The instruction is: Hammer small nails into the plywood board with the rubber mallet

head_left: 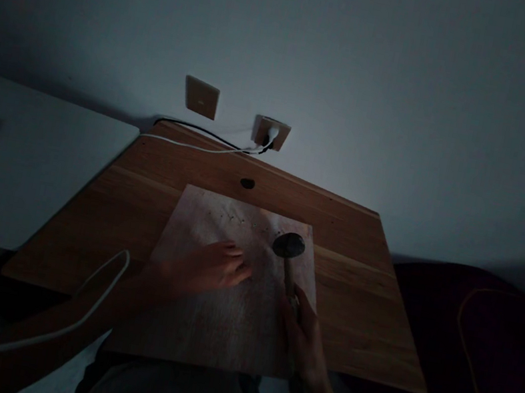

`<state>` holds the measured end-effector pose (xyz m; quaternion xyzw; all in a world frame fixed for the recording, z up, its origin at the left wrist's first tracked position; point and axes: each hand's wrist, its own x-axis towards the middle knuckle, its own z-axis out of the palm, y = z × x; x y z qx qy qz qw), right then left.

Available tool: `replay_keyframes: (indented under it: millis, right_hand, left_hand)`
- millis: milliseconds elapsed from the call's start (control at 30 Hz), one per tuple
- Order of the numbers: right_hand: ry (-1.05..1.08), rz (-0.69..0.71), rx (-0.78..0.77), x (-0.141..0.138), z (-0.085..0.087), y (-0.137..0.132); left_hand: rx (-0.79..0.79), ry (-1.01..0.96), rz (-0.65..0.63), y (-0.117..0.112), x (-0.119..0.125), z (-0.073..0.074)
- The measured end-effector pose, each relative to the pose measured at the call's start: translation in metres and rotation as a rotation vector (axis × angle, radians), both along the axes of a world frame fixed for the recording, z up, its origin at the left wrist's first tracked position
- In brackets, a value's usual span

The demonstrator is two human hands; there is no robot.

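Observation:
A pale wooden board point(214, 323) lies on a brown wooden table point(352, 321) in dim light. My right hand point(305, 340) is closed around the handle of a hammer point(288, 255), whose dark head rests over the board's far right part. My left hand point(212, 267) lies on the board's middle, fingertips pinched together near a small thing I cannot make out. A row of tiny dots, perhaps nails, shows along the board's far edge point(238, 221).
A white cable point(91, 302) loops over the table's left front corner. Two wall plates point(201, 96) sit behind the table, one with a plug and cords point(269, 133). A white surface point(18, 167) lies left; a dark seat with a thin cord point(468, 355) right.

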<state>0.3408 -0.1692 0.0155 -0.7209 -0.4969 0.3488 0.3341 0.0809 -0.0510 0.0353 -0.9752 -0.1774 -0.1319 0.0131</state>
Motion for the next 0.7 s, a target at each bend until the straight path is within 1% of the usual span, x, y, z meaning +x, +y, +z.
replay_keyframes:
  millis: [100, 167, 200, 267, 333, 367, 400, 467, 533, 600, 700]
  right_hand:
    - [0.02, 0.007, -0.024, 0.0, -0.004, -0.002]
    - [0.026, 0.004, -0.03, 0.0, -0.004, -0.003]
    - [0.028, 0.006, -0.031, -0.001, -0.004, -0.003]
    - [0.032, 0.01, -0.029, -0.001, -0.004, -0.004]
    - [0.033, 0.008, -0.032, 0.0, -0.004, -0.005]
    - [0.03, 0.002, -0.034, 0.0, -0.005, -0.005]
    - [0.027, -0.005, -0.036, 0.0, -0.006, -0.006]
    - [0.026, -0.018, -0.038, 0.001, -0.008, -0.006]
    - [0.023, -0.032, -0.036, 0.001, -0.011, -0.007]
    - [0.017, -0.044, -0.038, 0.001, -0.012, -0.007]
    - [0.034, -0.044, -0.041, 0.001, -0.011, -0.006]
  left_hand:
    - [0.054, -0.007, -0.019, -0.001, -0.001, -0.002]
    - [0.025, -0.045, -0.004, 0.007, -0.007, -0.005]
    - [-0.011, -0.089, 0.032, 0.014, -0.012, -0.007]
    - [-0.14, -0.238, 0.175, 0.032, -0.023, -0.014]
    - [-0.298, -0.472, 0.401, 0.054, -0.033, -0.024]
    - [-0.366, -0.563, 0.479, 0.064, -0.037, -0.03]
    - [-0.415, -0.632, 0.53, 0.073, -0.04, -0.036]
    - [-0.509, -0.662, 0.553, 0.084, -0.043, -0.045]
    - [-0.548, -0.64, 0.544, 0.088, -0.043, -0.052]
    - [-0.534, -0.617, 0.55, 0.086, -0.043, -0.054]
    - [-0.493, -0.596, 0.562, 0.082, -0.043, -0.054]
